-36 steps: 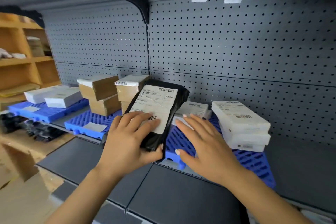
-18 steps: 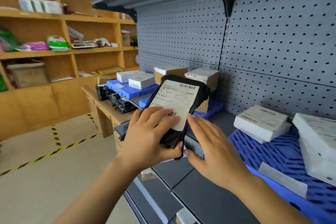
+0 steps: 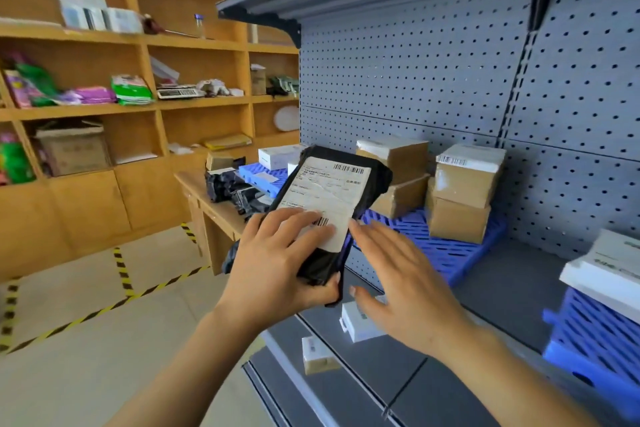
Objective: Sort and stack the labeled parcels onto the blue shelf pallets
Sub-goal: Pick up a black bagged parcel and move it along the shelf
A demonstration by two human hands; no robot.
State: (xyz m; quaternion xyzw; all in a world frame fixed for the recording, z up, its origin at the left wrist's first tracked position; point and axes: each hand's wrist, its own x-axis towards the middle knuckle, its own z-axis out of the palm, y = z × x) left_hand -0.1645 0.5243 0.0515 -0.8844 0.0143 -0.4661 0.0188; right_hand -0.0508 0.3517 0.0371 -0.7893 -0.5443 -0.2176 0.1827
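My left hand [image 3: 277, 260] grips a black poly-bag parcel [image 3: 332, 198] with a white barcode label, held tilted in front of the grey shelf. My right hand [image 3: 398, 281] is flat with fingers apart, resting against the parcel's right edge. Behind it a blue pallet [image 3: 446, 253] carries stacked brown cardboard boxes [image 3: 460, 198]. Another blue pallet [image 3: 595, 333] at the right edge holds white boxes [image 3: 609, 267]. A third blue pallet [image 3: 258, 177] further left holds white boxes [image 3: 277, 156].
A wooden table [image 3: 214, 201] at the shelf's left end bears a heap of black bags [image 3: 235, 189]. Small price-tag holders [image 3: 360, 321] hang on the shelf's front edge. Wooden shelving [image 3: 138, 104] lines the far wall. Yellow-black tape [image 3: 121, 270] marks the floor.
My view has swung left along the shelf; the cardboard-box pallet now sits behind the parcel. My left hand keeps its hold, and my right hand stays beside the parcel.
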